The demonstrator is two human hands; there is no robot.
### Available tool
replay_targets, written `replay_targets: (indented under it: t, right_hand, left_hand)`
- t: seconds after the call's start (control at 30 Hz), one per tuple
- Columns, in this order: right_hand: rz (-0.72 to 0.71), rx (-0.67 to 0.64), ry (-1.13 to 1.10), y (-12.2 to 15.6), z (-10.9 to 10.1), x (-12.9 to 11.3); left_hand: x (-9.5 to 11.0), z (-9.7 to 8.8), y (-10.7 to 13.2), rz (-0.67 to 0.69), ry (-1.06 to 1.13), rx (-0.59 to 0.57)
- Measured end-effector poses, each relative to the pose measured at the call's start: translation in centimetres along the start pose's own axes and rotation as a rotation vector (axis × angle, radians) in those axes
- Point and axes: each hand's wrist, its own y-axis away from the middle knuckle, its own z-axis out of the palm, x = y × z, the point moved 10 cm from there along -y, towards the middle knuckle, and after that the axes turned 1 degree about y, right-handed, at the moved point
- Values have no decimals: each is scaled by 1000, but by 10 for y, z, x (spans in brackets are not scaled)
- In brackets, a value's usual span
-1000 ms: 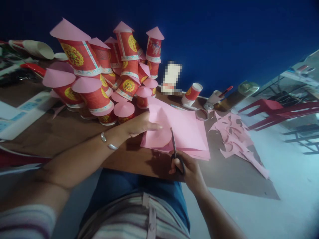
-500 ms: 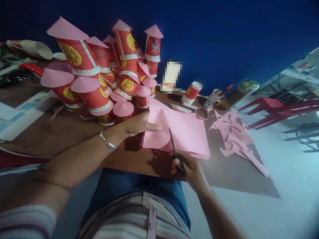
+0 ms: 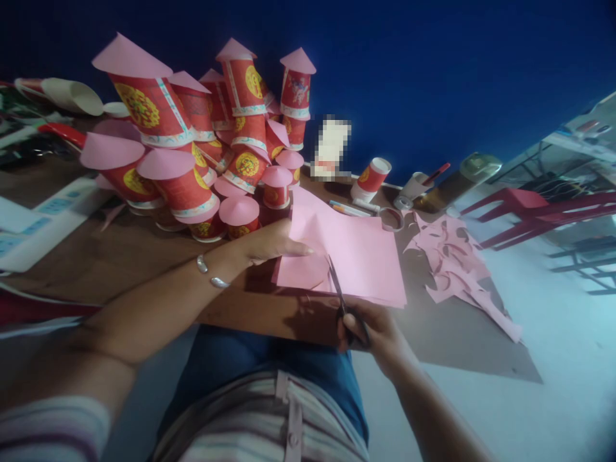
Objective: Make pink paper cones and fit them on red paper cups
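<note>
Pink paper (image 3: 363,253) lies in a stack over the table's front edge, its top sheet partly cut along a curve. My left hand (image 3: 276,244) grips the left side of the top sheet, thumb on top and fingers hidden underneath. In my right hand (image 3: 368,327) is a pair of black-handled scissors (image 3: 338,282), thumb and fingers in the loops. The blades point away from me and lie at the cut in the paper, just right of my left thumb. Whether the blades are fully closed is hard to see.
Several red paper-cup lanterns (image 3: 176,183) with pink cone tops stand stacked at the back left. Pink paper scraps (image 3: 455,250) lie on the right. Behind the stack are pens (image 3: 349,208), a tape roll (image 3: 392,219) and a red cup (image 3: 373,176). A red chair (image 3: 524,202) stands beyond.
My right hand with the scissors has shifted slightly right and toward me, the blades drawn back a little. The left hand keeps its hold on the paper, moving barely.
</note>
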Motion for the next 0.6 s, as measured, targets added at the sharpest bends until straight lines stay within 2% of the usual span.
replay_targets:
  t: [0.13, 0.37, 0.6]
  right_hand:
    - [-50, -83, 55, 9, -5, -14]
    - [37, -136, 89, 5, -11, -24]
    - [-93, -174, 149, -17, 0, -28]
  left_hand:
    - [3, 0, -1, 26, 29, -1]
    - [-3, 1, 0, -43, 82, -8]
    - [-14, 11, 2, -156, 177, -91]
